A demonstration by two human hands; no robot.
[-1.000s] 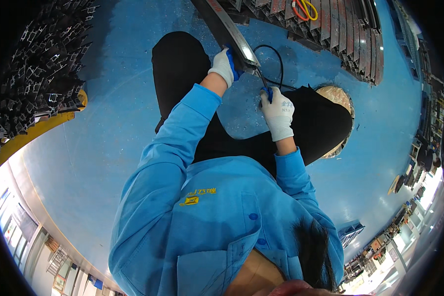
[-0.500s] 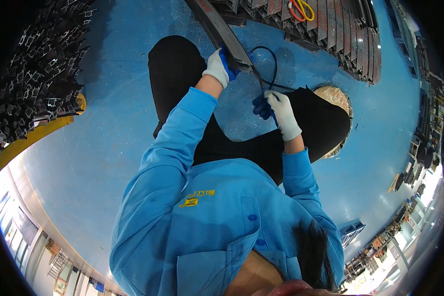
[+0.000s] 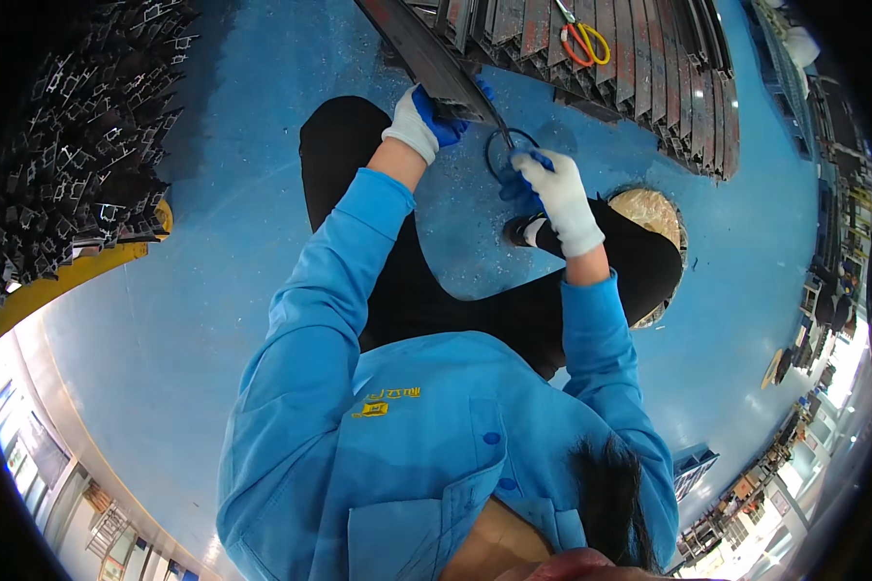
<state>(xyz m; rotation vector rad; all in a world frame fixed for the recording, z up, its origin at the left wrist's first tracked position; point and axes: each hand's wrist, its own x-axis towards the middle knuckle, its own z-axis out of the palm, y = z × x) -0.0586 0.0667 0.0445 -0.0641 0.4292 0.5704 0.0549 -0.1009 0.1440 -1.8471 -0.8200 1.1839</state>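
A long dark profile bar slants down from the upper edge, its near end raised between my knees. My left hand, in a white glove with blue coated fingers, is wrapped round the bar close to that end. A thin black strip runs along the bar's right side and past its end. My right hand, gloved alike, is closed on this strip just beyond the bar's end. Part of the strip hangs in a loop behind the right hand. The right fingertips are partly hidden.
Several dark profiles lie stacked at the upper right, with red-and-yellow-handled scissors on top. Another tall stack of profiles stands at the left by a yellow support. A round seat-like object is beside my right knee.
My right hand has shifted slightly up and left, closer to the bar's end, still on the strip. The left hand and bar have moved a little left. A shoe now shows beneath my right hand.
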